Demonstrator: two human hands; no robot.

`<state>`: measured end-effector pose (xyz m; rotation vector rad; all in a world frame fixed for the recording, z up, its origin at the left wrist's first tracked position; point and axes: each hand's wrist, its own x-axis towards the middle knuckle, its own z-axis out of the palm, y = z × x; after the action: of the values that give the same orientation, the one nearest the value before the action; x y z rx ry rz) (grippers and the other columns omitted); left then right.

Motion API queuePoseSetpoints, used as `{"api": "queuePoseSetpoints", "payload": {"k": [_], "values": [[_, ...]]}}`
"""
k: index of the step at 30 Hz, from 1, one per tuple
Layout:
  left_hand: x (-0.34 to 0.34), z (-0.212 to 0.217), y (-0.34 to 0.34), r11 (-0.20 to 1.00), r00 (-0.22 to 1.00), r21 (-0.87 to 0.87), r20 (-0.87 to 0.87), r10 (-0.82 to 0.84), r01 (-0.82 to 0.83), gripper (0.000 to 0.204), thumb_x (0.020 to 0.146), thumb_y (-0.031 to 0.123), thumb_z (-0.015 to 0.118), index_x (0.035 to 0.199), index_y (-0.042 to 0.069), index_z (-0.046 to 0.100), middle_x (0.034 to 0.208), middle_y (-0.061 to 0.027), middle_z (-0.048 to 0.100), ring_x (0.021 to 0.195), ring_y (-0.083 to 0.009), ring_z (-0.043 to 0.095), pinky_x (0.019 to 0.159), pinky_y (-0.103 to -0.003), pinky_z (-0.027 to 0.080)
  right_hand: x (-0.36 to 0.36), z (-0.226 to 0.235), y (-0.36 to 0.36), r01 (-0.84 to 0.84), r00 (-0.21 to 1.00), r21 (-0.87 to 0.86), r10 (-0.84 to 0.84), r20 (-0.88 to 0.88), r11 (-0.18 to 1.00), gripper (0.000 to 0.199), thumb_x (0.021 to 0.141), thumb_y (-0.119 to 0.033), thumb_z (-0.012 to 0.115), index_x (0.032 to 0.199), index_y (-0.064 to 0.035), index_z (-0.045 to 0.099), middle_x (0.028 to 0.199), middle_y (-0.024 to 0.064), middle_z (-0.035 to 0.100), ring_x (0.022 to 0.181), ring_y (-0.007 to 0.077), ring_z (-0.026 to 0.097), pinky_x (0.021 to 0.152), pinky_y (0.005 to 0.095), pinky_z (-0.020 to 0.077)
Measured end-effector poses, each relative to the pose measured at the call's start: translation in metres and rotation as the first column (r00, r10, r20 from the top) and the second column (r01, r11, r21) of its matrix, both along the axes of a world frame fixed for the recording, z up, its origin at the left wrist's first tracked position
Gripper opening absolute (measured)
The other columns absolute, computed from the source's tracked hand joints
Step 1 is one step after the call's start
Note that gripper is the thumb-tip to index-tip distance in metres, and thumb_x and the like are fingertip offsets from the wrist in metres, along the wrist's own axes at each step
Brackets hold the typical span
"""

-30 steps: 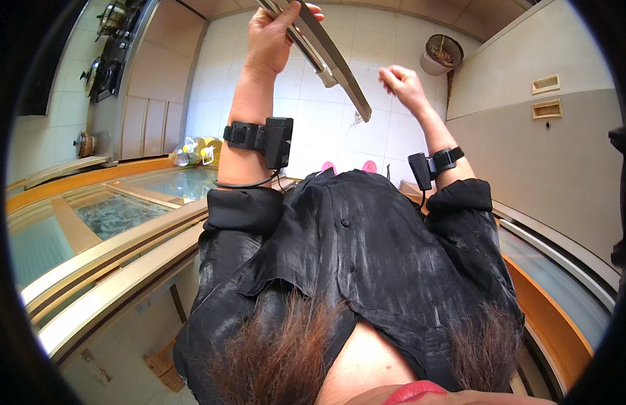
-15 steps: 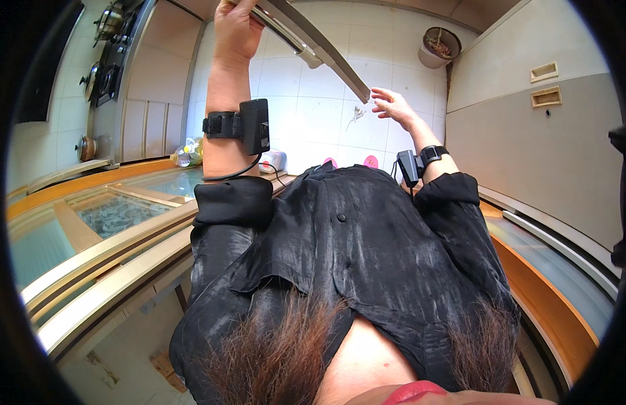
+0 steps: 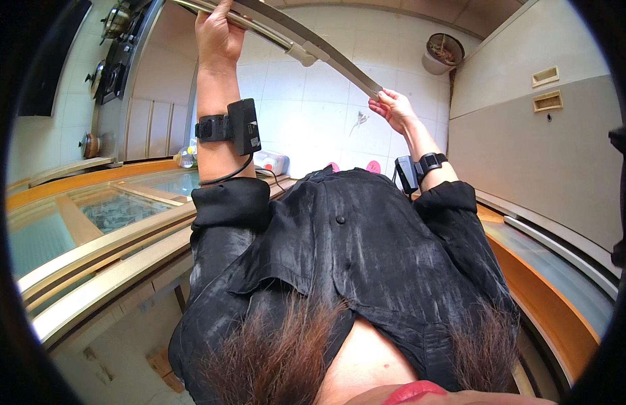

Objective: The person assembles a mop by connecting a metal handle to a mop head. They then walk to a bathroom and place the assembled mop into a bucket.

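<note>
A long, slightly bowed grey bar (image 3: 340, 65) stretches out in front of me over the floor, with a thin silver pole (image 3: 267, 39) along it and a cream-coloured joint (image 3: 303, 54) between them. It looks like a flat mop or squeegee, but I cannot tell which. At its upper left part my left hand (image 3: 220, 35) is closed around it; the fingertips are partly out of view. My right hand (image 3: 392, 109) pinches the bar's lower right end between thumb and fingers.
White tiles (image 3: 313, 101) cover the floor, with a small pale scrap (image 3: 359, 120) on it. A round bin (image 3: 441, 54) holds brownish matter at the far right. Beside it stands a large grey cabinet (image 3: 502, 101). Left are a stove (image 3: 114, 77) and wood-framed glass panels (image 3: 117, 209).
My right hand has closed on the end of the bar, which it was beside with fingers spread. My left hand has shifted slightly left.
</note>
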<state>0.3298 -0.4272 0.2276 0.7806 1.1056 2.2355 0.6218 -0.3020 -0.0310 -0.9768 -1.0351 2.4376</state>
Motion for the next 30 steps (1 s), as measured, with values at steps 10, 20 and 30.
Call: {"api": "queuePoseSetpoints", "payload": {"k": [10, 20, 30], "values": [[-0.001, 0.003, -0.004, 1.0, 1.0, 0.01, 0.007, 0.01, -0.01, 0.013, 0.097, 0.009, 0.054, 0.108, 0.003, 0.059, 0.091, -0.0129, 0.066, 0.088, -0.0288, 0.066, 0.081, -0.044, 0.056, 0.001, 0.011, 0.003, 0.075, 0.997, -0.049, -0.073, 0.032, 0.996, 0.019, 0.094, -0.013, 0.06, 0.106, 0.0013, 0.059, 0.103, 0.015, 0.065, 0.092, 0.0211, 0.067, 0.084, 0.0311, 0.0567], [0.002, 0.004, -0.005, 0.999, 1.0, 0.023, 0.003, 0.026, -0.026, 0.013, 0.098, 0.01, 0.052, 0.109, 0.004, 0.058, 0.093, -0.0153, 0.066, 0.089, -0.0303, 0.066, 0.08, -0.045, 0.057, -0.007, 0.01, -0.006, 0.34, 0.933, -0.294, -0.36, -0.014, 0.893, 0.022, 0.086, -0.007, 0.064, 0.101, 0.0041, 0.053, 0.101, 0.0212, 0.063, 0.093, 0.0284, 0.067, 0.084, 0.0332, 0.0596], [-0.019, -0.002, -0.013, 0.998, 0.99, -0.048, -0.142, 0.019, -0.026, 0.025, 0.101, 0.016, 0.048, 0.115, -0.003, 0.057, 0.106, -0.0241, 0.066, 0.098, -0.0337, 0.066, 0.091, -0.048, 0.056, -0.004, 0.022, -0.012, 0.189, 0.981, -0.001, -0.188, -0.055, 0.982, 0.021, 0.09, -0.007, 0.06, 0.109, -0.0009, 0.053, 0.105, 0.0203, 0.065, 0.093, 0.0303, 0.07, 0.081, 0.0377, 0.0609]]}}
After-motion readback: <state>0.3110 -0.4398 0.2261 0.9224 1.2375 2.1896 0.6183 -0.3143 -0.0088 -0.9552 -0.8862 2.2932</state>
